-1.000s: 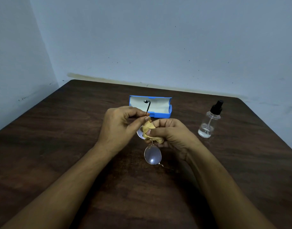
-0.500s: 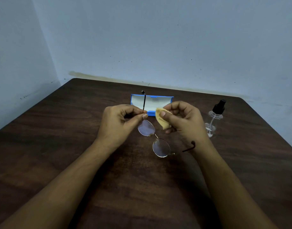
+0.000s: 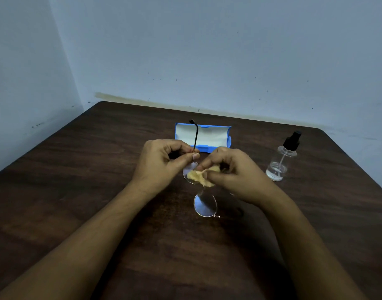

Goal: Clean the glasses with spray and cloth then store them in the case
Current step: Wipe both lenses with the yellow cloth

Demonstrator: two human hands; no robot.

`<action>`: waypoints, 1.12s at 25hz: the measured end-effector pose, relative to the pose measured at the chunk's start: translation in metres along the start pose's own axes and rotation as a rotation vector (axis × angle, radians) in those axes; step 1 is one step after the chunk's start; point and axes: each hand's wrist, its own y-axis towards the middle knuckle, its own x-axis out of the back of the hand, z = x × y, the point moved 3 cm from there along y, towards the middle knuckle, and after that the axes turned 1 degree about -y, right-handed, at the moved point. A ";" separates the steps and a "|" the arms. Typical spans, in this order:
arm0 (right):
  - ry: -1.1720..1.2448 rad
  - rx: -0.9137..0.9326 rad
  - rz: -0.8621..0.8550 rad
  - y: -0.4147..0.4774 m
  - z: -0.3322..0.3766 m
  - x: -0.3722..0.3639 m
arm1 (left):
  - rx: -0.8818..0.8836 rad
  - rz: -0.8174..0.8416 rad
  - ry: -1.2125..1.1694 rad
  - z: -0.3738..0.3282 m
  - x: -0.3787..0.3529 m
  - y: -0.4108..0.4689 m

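Observation:
Thin-framed glasses (image 3: 205, 204) hang above the dark wooden table (image 3: 77, 191), one lens toward me and one black temple pointing up. My left hand (image 3: 164, 161) pinches the frame at the far lens's hinge. My right hand (image 3: 231, 174) holds a crumpled yellow cloth (image 3: 199, 176) pressed on the far lens, thumb and fingers closed around it. Behind my hands an open blue case (image 3: 216, 135) with a pale lining lies on the table. A clear spray bottle (image 3: 282, 161) with a black nozzle stands at the right.
The table sits in a corner, with blue-grey walls (image 3: 207, 50) at the back and the left. Its right edge runs diagonally past the bottle. Bare wood lies on the left and in front of my forearms.
My right hand has come back down from beside the glasses and pressed the cloth onto the far lens. The glasses have turned so the near lens points toward me.

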 end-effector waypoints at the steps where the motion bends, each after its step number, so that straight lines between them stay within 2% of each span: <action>1: 0.014 -0.001 -0.092 0.001 0.000 0.001 | -0.002 0.012 -0.004 0.000 -0.001 0.000; 4: 0.079 0.007 -0.207 0.002 0.003 -0.003 | -0.007 0.021 -0.009 -0.002 -0.002 0.000; 9: -0.005 0.077 -0.013 -0.002 0.008 -0.003 | -0.011 0.013 -0.005 -0.003 0.001 0.000; 14: -0.121 0.190 -0.143 0.001 0.010 -0.009 | 0.007 0.011 -0.024 0.000 0.000 0.000; 19: -0.146 0.233 -0.078 -0.001 0.010 -0.008 | 0.020 0.003 -0.020 0.001 0.001 0.000; 24: -0.309 0.252 -0.235 -0.003 0.008 -0.009 | 0.038 0.007 -0.057 0.000 -0.001 0.000; 28: -0.279 0.260 -0.167 -0.001 0.012 -0.012 | 0.047 -0.004 -0.045 0.002 0.000 -0.001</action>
